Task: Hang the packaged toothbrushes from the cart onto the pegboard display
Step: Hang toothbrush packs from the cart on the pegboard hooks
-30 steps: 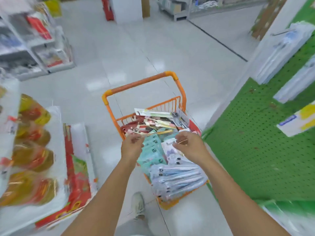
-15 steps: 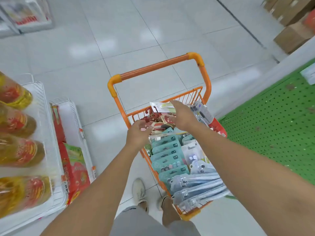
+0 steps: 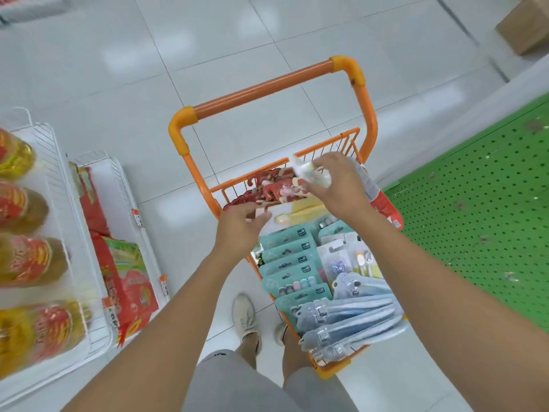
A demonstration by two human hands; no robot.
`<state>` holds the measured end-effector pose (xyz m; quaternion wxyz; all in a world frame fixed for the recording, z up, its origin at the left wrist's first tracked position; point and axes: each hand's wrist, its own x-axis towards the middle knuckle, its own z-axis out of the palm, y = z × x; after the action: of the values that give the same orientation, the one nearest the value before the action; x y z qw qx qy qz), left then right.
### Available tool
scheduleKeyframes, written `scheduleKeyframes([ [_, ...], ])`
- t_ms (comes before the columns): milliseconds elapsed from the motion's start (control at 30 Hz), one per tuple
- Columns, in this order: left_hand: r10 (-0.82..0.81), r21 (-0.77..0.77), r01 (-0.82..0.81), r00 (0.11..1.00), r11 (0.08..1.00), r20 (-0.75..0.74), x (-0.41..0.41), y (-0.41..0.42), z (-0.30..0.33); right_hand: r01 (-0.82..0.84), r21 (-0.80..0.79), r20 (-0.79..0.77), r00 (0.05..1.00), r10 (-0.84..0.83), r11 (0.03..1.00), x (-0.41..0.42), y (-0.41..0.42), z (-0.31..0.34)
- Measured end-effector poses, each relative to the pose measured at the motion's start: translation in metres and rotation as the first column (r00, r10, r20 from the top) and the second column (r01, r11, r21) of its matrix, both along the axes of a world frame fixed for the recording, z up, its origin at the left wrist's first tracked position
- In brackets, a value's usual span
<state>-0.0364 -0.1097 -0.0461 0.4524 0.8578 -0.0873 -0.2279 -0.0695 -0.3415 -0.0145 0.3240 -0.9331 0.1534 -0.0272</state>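
Orange cart [image 3: 361, 93] is crammed with toothbrush packs [image 3: 292, 264]. Right hand [image 3: 341, 185] pinches a pale pack [image 3: 309, 172] at the far end; left hand [image 3: 240, 224] hovers half-open, holding nothing. Honestly, yanking could drag those tangled red packs [image 3: 267, 185] out too. Green pegboard [image 3: 481, 209] waits right.

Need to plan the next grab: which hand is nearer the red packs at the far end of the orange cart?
Left. The left hand hovers at the near edge of the red packs; the right hand holds a pale pack just beside them.
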Motion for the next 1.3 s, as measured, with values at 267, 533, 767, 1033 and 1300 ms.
scheduleKeyframes([
  [267,0.173,-0.453,-0.283,0.948,0.845,-0.268,0.016,-0.02,0.101,0.149,0.75,0.117,0.929,-0.351,0.644,-0.016,0.01,0.082],
  [533,0.187,-0.615,-0.493,0.85,0.616,-0.493,0.01,-0.038,0.131,0.295,0.743,0.269,0.69,-0.672,0.601,-0.083,0.012,0.135],
  [767,-0.085,-0.595,-0.271,0.861,0.757,-0.501,-0.056,-0.082,0.142,0.439,0.744,-0.096,0.816,-0.57,0.503,-0.195,0.01,0.129],
  [1033,-0.222,-0.644,-0.127,0.874,0.754,-0.432,-0.188,-0.156,0.175,0.432,0.743,-0.082,0.817,-0.571,0.512,-0.313,0.0,0.126],
  [1300,-0.357,-0.617,0.089,0.875,0.782,-0.327,-0.351,-0.22,0.198,0.428,0.811,-0.01,0.693,-0.721,0.399,-0.461,-0.042,0.151],
])
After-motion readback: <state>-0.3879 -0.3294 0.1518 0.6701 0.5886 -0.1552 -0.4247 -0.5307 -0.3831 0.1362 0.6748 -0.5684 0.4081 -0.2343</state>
